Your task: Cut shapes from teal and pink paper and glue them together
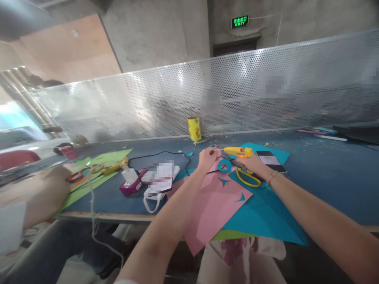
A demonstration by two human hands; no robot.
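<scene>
My left hand (208, 159) pinches a small pink piece (218, 152) above the pink paper. Beside it, my right hand (251, 162) is closed near a yellow glue gun (237, 151) and dark scissor blades; its fingers are partly hidden, and I cannot make out exactly what it grips. A yellow scissor handle (248, 179) shows below that hand. Between the hands is a blue paper ring (224, 166). Pink paper (210, 209) with small blue scraps (241, 197) lies over blue paper (266, 217).
A phone (271, 161) lies right of my right hand. At left are a purple power strip (130, 187), a white-screened phone (161, 177), cables and another person's arm (44, 189) over green paper (79, 189). A yellow roll (194, 129) stands by the perforated divider (160, 102).
</scene>
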